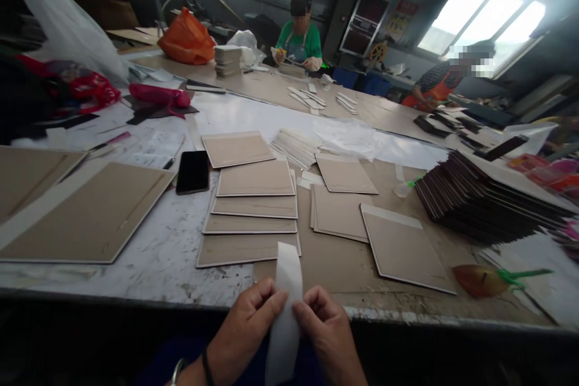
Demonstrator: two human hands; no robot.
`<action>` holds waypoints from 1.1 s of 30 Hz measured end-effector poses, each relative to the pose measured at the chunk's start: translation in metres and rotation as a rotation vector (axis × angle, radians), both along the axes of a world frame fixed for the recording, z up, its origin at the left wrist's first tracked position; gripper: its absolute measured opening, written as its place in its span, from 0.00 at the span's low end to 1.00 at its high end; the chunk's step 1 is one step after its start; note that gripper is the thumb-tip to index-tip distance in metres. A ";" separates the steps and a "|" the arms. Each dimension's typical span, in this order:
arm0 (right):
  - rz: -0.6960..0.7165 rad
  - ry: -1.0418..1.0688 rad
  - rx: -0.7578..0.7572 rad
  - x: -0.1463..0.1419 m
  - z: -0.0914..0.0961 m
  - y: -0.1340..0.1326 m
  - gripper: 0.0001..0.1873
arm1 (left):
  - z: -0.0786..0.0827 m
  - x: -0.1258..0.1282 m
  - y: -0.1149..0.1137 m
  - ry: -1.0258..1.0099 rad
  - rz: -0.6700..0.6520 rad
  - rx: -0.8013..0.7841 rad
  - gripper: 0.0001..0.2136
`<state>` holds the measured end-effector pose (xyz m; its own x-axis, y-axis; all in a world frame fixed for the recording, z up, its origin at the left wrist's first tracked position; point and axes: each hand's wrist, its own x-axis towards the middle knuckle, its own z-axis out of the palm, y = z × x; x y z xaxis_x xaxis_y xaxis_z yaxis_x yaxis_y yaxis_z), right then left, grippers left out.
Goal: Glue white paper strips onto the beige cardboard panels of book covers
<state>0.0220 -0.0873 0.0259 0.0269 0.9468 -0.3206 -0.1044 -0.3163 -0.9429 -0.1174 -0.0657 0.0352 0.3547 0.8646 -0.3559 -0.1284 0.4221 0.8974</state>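
Note:
A white paper strip (pixel 288 280) stands upright between my two hands at the table's front edge. My left hand (pixel 251 319) pinches its left side with thumb and fingers. On the right side, my right hand (pixel 326 329) grips the same strip, fingers curled. Just beyond lie several overlapping tan boards (pixel 253 207) with pale edges. To their right rest more flat boards, among them one with a white strip along its top (pixel 407 250). A fan of pale strips (pixel 296 148) lies behind the boards.
A phone (pixel 192 172) lies left of the boards, near large tan panels (pixel 90 211). At right are a tall stack of dark-edged boards (pixel 488 199) and an amber glue bag (pixel 479 280) with a green tie. Two people (pixel 298 39) work across the table.

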 end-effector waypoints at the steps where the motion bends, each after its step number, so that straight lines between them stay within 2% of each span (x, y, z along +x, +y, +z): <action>1: -0.004 -0.003 -0.019 -0.004 0.000 0.000 0.21 | -0.001 -0.003 -0.001 -0.013 0.013 -0.004 0.19; 9: 0.066 -0.238 0.034 -0.019 0.014 0.002 0.19 | -0.003 -0.019 -0.006 -0.127 0.102 -0.104 0.18; 13: 0.015 -0.266 0.059 -0.029 0.010 0.000 0.18 | -0.006 -0.023 -0.010 -0.152 0.167 -0.135 0.19; 18: -0.055 -0.388 0.118 -0.041 0.009 -0.005 0.18 | -0.009 -0.029 -0.012 -0.128 0.172 -0.115 0.19; 24: -0.062 -0.254 0.045 -0.045 0.009 -0.003 0.20 | -0.013 -0.033 -0.010 -0.062 0.182 -0.020 0.19; 33: -0.098 -0.625 0.162 -0.051 0.005 -0.001 0.19 | -0.021 -0.038 -0.015 -0.093 0.178 -0.054 0.20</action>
